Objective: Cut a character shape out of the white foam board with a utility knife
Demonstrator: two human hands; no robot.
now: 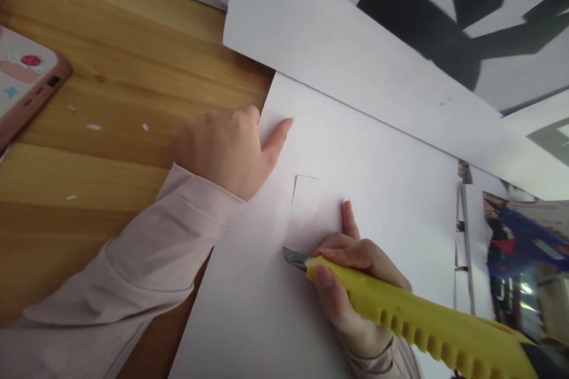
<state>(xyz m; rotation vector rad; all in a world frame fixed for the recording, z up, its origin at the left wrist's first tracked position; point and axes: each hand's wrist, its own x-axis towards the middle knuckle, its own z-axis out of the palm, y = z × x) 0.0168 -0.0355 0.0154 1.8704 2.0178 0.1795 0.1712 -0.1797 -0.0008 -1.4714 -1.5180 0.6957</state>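
A large white sheet lies slanted on the wooden table. Near its middle are thin dark lines forming a corner. My right hand is wrapped round a yellow utility knife; the tip of its blade is at the lower end of the longer line, and one finger stretches out over the sheet. My left hand is at the sheet's left edge, its thumb lying on the paper. The other fingers of that hand are bent down at the edge and mostly hidden, with the thumb apart from them.
A phone in a pink case lies at the far left on the wooden table, among small white scraps. A long white board borders the sheet's top edge. Black-patterned sheets are at upper right, with a blue object at the right.
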